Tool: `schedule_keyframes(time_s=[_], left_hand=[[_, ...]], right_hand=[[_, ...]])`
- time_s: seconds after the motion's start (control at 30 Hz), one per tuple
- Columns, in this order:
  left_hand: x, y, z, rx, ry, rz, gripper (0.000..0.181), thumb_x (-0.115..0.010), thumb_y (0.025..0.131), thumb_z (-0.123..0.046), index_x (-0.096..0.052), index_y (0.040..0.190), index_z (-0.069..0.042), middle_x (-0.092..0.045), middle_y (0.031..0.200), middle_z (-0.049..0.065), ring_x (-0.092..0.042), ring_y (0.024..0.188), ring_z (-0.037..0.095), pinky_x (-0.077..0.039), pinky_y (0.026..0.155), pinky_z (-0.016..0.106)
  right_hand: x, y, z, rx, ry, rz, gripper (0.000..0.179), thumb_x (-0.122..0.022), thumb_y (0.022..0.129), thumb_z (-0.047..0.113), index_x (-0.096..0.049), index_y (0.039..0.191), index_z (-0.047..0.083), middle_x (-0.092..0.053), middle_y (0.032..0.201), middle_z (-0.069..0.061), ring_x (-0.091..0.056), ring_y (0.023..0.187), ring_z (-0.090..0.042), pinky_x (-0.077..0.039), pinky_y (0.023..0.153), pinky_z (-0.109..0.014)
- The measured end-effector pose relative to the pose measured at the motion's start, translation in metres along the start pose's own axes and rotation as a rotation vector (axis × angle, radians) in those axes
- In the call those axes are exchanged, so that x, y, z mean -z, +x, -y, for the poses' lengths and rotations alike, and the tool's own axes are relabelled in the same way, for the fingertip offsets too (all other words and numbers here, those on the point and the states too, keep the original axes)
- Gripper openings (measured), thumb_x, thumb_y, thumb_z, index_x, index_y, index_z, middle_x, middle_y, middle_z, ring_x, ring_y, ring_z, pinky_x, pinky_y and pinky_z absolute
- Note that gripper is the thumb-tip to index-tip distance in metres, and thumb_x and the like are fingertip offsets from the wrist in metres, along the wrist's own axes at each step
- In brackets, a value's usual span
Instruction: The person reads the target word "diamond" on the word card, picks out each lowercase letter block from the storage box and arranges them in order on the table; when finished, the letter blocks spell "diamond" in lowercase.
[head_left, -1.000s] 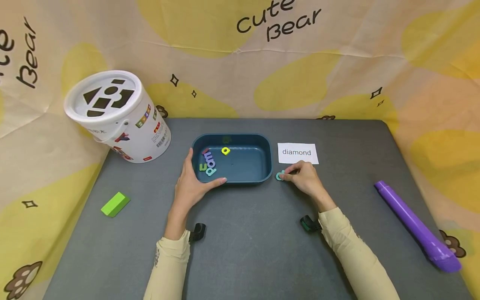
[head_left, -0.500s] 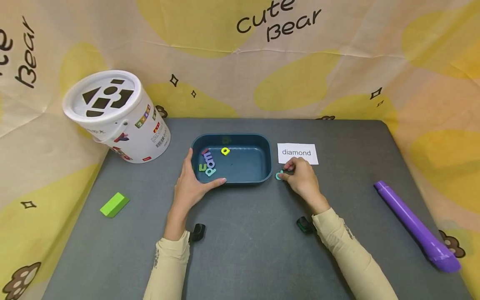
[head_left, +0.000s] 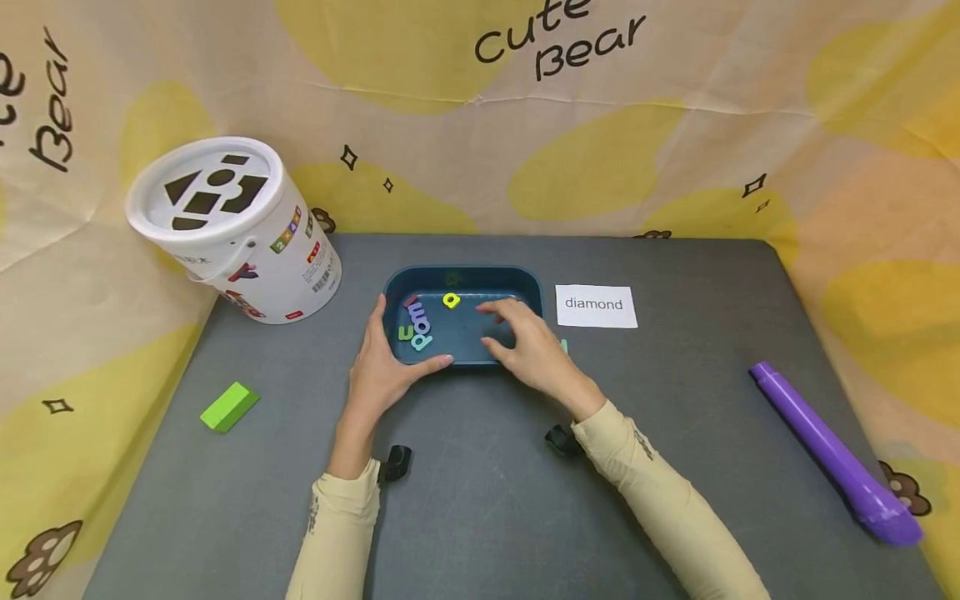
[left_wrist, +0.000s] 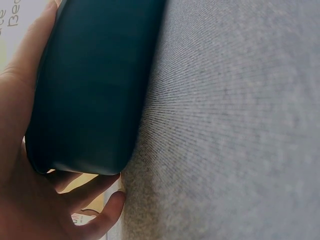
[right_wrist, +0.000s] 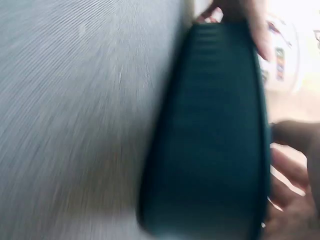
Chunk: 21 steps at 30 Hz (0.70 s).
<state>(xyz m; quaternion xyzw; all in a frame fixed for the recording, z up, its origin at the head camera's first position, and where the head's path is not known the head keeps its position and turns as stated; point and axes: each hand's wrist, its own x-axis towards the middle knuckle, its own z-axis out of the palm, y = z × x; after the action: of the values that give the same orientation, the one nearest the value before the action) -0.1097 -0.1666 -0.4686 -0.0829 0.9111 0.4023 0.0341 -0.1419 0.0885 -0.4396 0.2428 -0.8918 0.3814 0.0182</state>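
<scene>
My left hand point(head_left: 380, 367) grips the near left corner of a dark blue tray point(head_left: 517, 273), thumb along the front rim and fingers along the left wall. In the left wrist view, curled fingertips show beyond the tray's end wall. Over the tray's right half hovers my right hand point(head_left: 534, 348), thumb and fingers apart with nothing between them. Letter pieces lie in the tray: a yellow one point(head_left: 451, 301), a purple m point(head_left: 417, 310), a purple o point(head_left: 422, 326), a green n point(head_left: 406, 333) and a teal one point(head_left: 422, 342). Behind my right hand, a teal letter point(head_left: 564, 345) is mostly hidden on the table.
A white card point(head_left: 596, 306) reading "diamond" lies right of the tray. A white bucket point(head_left: 240, 242) with a shape-hole lid stands at the back left. The green block point(head_left: 229, 407) is at left, and a purple microphone-shaped stick point(head_left: 832, 454) lies at far right.
My right hand has let go of the teal letter below the card and moved left over the tray, its fingers spreading. The left hand and tray have stayed in place.
</scene>
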Motion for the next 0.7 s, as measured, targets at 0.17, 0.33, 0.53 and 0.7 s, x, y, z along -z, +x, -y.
schedule_keyframes(time_s=[0.17,0.33,0.53,0.7], left_hand=[[0.0,0.001,0.001,-0.018,-0.004,-0.011,0.143,-0.09,0.07,-0.071,0.004,0.171,-0.035,-0.014,0.18,0.007,-0.031,0.159,0.044,-0.025,0.117,0.08],[0.0,0.0,0.001,-0.033,-0.01,-0.009,0.142,-0.09,0.07,-0.071,0.003,0.172,-0.034,-0.013,0.18,0.005,-0.032,0.158,0.044,-0.03,0.116,0.077],[0.001,-0.001,0.001,-0.038,-0.007,-0.005,0.141,-0.089,0.072,-0.07,0.004,0.172,-0.034,-0.011,0.18,0.005,-0.028,0.16,0.044,-0.026,0.115,0.08],[0.0,0.0,0.001,-0.032,-0.013,-0.006,0.14,-0.089,0.072,-0.069,0.004,0.171,-0.036,-0.01,0.18,0.004,-0.027,0.161,0.043,-0.026,0.116,0.079]], right_hand=[[-0.025,0.028,0.013,-0.013,-0.012,0.228,0.068,-0.077,0.1,0.02,-0.048,0.161,0.018,-0.055,0.158,-0.008,-0.061,0.135,-0.028,-0.053,0.107,-0.05],[-0.046,0.055,0.019,-0.021,0.054,0.355,0.07,-0.072,0.103,0.018,-0.04,0.165,0.018,-0.044,0.168,-0.008,-0.048,0.151,-0.029,-0.042,0.122,-0.05],[-0.065,0.08,0.018,0.002,0.003,0.4,0.058,-0.057,0.11,0.014,-0.039,0.166,0.017,-0.032,0.174,-0.005,-0.035,0.16,-0.026,-0.026,0.131,-0.047],[-0.073,0.093,0.018,0.012,-0.076,0.431,0.057,-0.044,0.111,0.0,-0.042,0.164,0.018,-0.036,0.173,-0.003,-0.035,0.16,-0.021,-0.009,0.135,-0.043]])
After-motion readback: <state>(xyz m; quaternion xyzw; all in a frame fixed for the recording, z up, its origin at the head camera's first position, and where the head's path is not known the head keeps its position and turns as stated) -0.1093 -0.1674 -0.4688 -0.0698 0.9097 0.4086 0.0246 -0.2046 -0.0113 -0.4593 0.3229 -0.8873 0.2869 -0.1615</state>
